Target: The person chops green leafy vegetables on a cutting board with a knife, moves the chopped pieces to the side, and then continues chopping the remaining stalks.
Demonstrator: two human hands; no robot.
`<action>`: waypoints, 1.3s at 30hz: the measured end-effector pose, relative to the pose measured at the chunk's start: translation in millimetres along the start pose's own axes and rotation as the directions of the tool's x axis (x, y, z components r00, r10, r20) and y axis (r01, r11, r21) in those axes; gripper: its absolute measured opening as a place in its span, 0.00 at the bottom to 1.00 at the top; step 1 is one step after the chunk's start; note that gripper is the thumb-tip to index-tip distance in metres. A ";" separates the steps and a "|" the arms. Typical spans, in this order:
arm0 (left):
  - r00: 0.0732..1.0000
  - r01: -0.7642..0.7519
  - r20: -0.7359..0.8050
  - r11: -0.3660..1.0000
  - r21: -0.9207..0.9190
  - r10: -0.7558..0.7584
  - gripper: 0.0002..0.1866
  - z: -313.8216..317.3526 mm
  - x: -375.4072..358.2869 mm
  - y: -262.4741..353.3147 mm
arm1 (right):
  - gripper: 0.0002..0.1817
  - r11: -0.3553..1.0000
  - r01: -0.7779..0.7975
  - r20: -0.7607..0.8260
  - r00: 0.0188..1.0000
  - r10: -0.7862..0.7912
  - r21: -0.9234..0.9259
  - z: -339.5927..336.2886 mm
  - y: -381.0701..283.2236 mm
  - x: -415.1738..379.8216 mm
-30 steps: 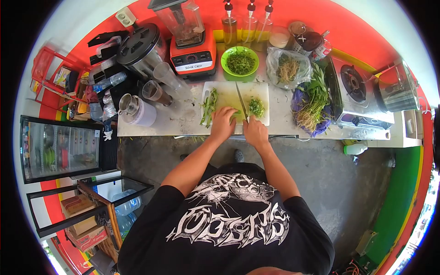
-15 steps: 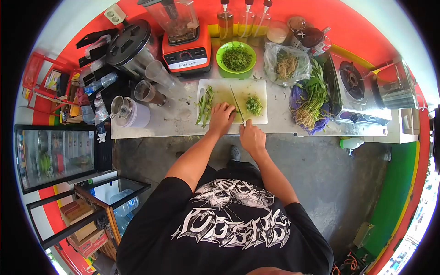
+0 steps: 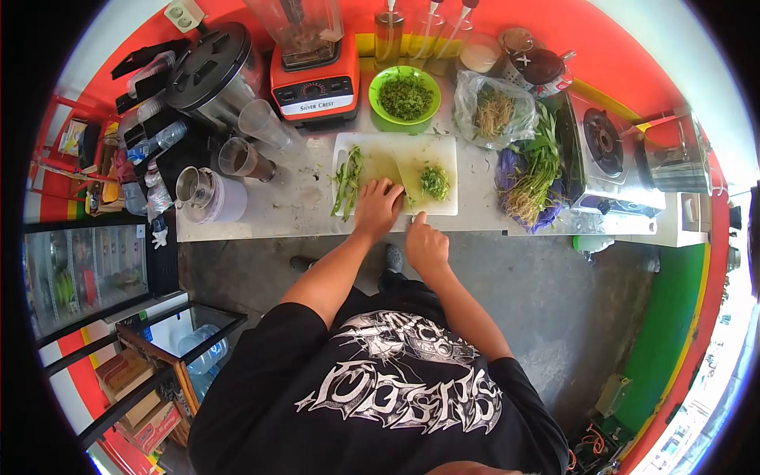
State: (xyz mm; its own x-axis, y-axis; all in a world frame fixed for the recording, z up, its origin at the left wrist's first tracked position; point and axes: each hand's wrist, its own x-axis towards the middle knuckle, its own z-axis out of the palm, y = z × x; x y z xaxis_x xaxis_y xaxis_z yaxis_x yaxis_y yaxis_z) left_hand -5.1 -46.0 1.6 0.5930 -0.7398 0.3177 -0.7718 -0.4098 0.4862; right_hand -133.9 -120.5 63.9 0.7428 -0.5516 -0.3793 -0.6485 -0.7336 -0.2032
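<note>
A white cutting board point(image 3: 372, 141) lies near the table's front edge. My left hand point(image 3: 380, 207) presses down on it with bent fingers, holding greens that are mostly hidden beneath; a bit of green shows by the fingertips. My right hand point(image 3: 427, 245) is wrapped around the handle of a knife point(image 3: 404, 180), whose blade points away from me over the board, just right of my left fingers. Chopped greens point(image 3: 435, 183) form a small pile right of the blade. Longer green stems point(image 3: 347, 182) lie on the board's left side.
Behind the board stand a green bowl point(image 3: 405, 127) of chopped greens and a red blender point(image 3: 315, 79). A plastic bag point(image 3: 507, 119) and leafy bunches with roots point(image 3: 540, 170) lie to the right, before a gas stove point(image 3: 606, 150). Cups point(image 3: 245, 161) stand left.
My right hand has drawn slightly back toward me with the knife. The left hand stays nearly in place on the board. The whole view has shifted a little.
</note>
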 end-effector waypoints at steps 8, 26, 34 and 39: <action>1.000 0.005 -0.025 0.998 -0.062 -0.007 0.08 -0.2 -2.0 -1.1 | 0.15 0.996 0.055 -0.053 0.997 -0.059 -0.073 8.9 -0.7 30.7; 0.996 -0.032 -0.084 0.985 -0.169 0.018 0.07 -4.3 -3.5 -4.7 | 0.09 0.997 -0.004 -0.033 0.999 0.002 -0.081 10.4 -11.6 -11.8; 0.994 -0.036 -0.104 0.987 -0.159 0.020 0.05 -3.7 -1.3 -3.1 | 0.15 0.998 0.057 0.006 0.998 -0.057 -0.039 -5.0 -12.6 27.9; 0.994 -0.048 -0.106 0.974 -0.221 0.025 0.04 -3.8 -2.9 -5.6 | 0.18 1.000 0.004 0.060 0.998 -0.003 -0.029 -2.4 -15.6 -2.4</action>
State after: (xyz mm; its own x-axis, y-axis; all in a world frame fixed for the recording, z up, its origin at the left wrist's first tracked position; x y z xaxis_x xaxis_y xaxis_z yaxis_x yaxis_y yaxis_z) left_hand -1.6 -39.5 1.0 0.5947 -0.6891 0.4140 -0.7292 -0.2457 0.6386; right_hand -125.1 -108.7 70.1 0.7334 -0.5250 -0.4320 -0.6402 -0.7471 -0.1790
